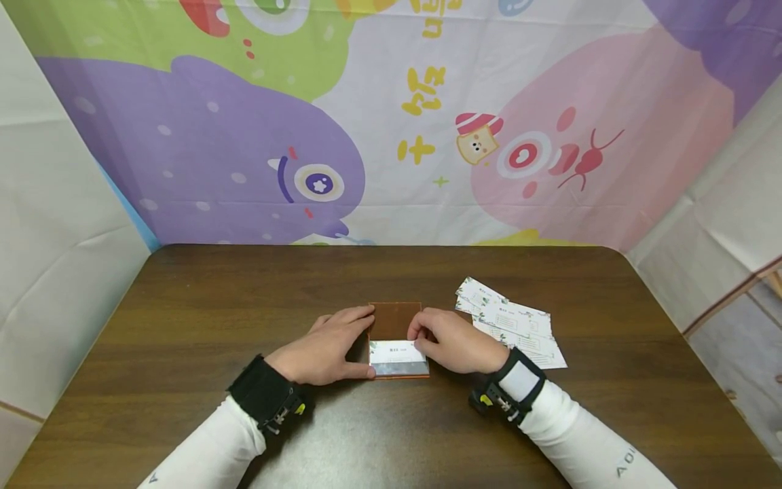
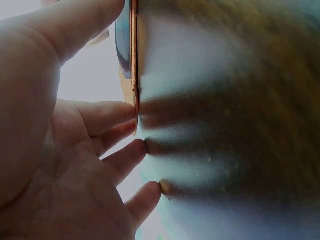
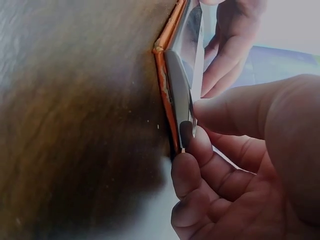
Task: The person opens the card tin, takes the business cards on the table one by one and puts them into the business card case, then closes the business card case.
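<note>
- White sleeves (image 1: 210, 441) come in from the near side, each ending at a black wristband (image 1: 259, 388); beyond them spreads the brown table (image 1: 232, 292).
- Between the two hands a card case (image 1: 396, 320) lies open on the table, its brown panel on the far side, a silvery surface on the near side, and a white card (image 1: 391, 351) over part of that surface.
- At the case's left edge is the left hand (image 1: 330, 346), fingers extended, thumb at the near left corner — touching the case rather than wrapped round it.
- On the right, the right hand (image 1: 461, 341) pinches the card's right end between thumb and forefinger.
- Loose cards (image 1: 516, 319) overlap one another farther right, past the right hand.
- Handling, as a judgement: the card should be light, thin and springy, easily creased at a corner, so it is best taken by its edges. The case looks stiff, its silvery part likely slippery — a light brace along the left edge suits it.
- Hard to make out: the right fingers cover one end of the card, the print is too small to read, glare washes out the left wrist view, and whether the card sits loose or tucked in, I cannot tell.
</note>
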`<act>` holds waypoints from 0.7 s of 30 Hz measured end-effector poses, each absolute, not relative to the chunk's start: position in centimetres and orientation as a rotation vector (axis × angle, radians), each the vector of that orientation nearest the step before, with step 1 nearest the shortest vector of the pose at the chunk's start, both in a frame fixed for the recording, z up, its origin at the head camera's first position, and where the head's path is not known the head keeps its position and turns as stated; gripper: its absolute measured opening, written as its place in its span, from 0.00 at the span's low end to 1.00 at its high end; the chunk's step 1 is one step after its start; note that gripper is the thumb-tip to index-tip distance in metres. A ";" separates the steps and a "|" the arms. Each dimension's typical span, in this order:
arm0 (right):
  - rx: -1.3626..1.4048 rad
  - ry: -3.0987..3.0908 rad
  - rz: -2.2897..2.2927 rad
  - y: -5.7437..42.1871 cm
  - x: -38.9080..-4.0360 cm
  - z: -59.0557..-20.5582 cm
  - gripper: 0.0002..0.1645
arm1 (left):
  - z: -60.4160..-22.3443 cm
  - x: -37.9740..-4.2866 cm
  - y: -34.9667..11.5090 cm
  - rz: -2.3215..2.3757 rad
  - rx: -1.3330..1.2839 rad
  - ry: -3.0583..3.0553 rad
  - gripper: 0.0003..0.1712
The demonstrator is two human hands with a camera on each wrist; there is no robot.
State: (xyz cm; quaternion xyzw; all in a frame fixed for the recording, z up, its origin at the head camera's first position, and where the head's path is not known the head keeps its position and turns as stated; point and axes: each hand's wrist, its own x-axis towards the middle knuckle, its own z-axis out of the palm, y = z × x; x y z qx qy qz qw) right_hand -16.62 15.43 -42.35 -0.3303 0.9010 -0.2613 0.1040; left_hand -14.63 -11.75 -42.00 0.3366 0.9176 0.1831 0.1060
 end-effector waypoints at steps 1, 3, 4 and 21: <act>-0.977 2.660 -0.764 15.4 -16.6 -42.4 0.05 | -42.0 -14.6 -11.8 0.538 0.990 2.703 0.53; -0.986 2.669 -0.754 15.4 -16.6 -42.4 0.05 | -42.0 -14.6 -11.8 0.536 0.988 2.701 0.53; -0.992 2.673 -0.747 15.4 -16.5 -42.4 0.05 | -42.0 -14.6 -11.7 0.535 0.985 2.700 0.53; -1.022 2.679 -0.739 15.4 -16.3 -42.0 0.06 | -42.1 -14.7 -11.8 0.533 0.990 2.704 0.52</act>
